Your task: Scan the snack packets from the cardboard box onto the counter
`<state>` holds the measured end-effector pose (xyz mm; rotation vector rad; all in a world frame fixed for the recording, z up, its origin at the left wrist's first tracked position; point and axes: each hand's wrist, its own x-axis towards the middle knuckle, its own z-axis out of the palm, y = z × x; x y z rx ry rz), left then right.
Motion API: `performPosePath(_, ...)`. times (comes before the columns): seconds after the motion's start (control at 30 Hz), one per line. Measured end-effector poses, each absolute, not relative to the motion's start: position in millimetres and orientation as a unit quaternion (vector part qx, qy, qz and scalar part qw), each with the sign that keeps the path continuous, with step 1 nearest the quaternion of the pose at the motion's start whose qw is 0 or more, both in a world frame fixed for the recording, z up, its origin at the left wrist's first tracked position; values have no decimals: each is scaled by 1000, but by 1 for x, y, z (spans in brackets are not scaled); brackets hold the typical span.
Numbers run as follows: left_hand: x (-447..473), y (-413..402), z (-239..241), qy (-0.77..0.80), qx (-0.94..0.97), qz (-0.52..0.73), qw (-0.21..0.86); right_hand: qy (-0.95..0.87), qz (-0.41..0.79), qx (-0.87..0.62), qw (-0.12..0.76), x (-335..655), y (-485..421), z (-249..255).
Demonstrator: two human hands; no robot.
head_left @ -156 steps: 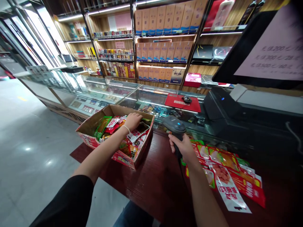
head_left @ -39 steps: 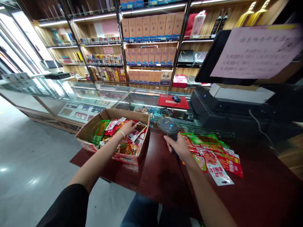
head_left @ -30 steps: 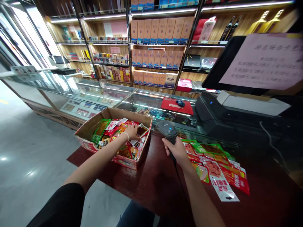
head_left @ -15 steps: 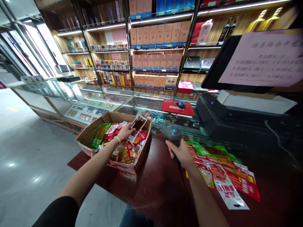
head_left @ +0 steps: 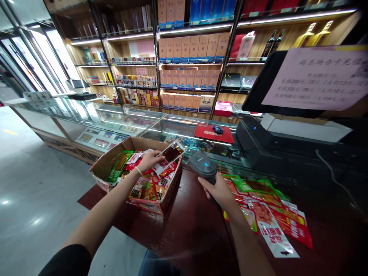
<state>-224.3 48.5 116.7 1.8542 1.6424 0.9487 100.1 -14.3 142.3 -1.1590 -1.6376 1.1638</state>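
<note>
A cardboard box [head_left: 107, 164] of snacks stands on the dark counter [head_left: 186, 226]. Above its far right corner, the left hand [head_left: 149, 159] pinches a snack packet [head_left: 171, 152] between its fingers. To the right, the right hand [head_left: 220, 190] has its fingers wrapped round a barcode scanner [head_left: 202, 167], beside loose packets [head_left: 270, 214] lying flat.

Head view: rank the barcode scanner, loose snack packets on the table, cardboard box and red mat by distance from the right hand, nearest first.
1. Barcode scanner: gripped in the right hand.
2. Loose snack packets: on the table, just right of it.
3. Cardboard box: to its left.
4. Red mat: on the glass counter beyond.
</note>
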Motion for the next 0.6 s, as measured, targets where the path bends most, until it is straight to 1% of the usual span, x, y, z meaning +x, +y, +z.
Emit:
performPosePath(0.13,-224,49,119,607,692,330,209,-657,457,-463,380,101,-13,142)
performPosePath(0.23,-222,48,120,589,690,348,237,-638,473,-465,391,104,-10,139)
performPosePath(0.33,-220,47,120,565,659,399,295,-606,489,-455,432,112,-5,137)
performPosePath(0.47,-210,44,131,547,591,482,346,-555,508,-433,497,133,-1,145)
performPosePath(0.6,-176,45,154,509,593,484,394,-504,503,-434,551,167,-7,158)
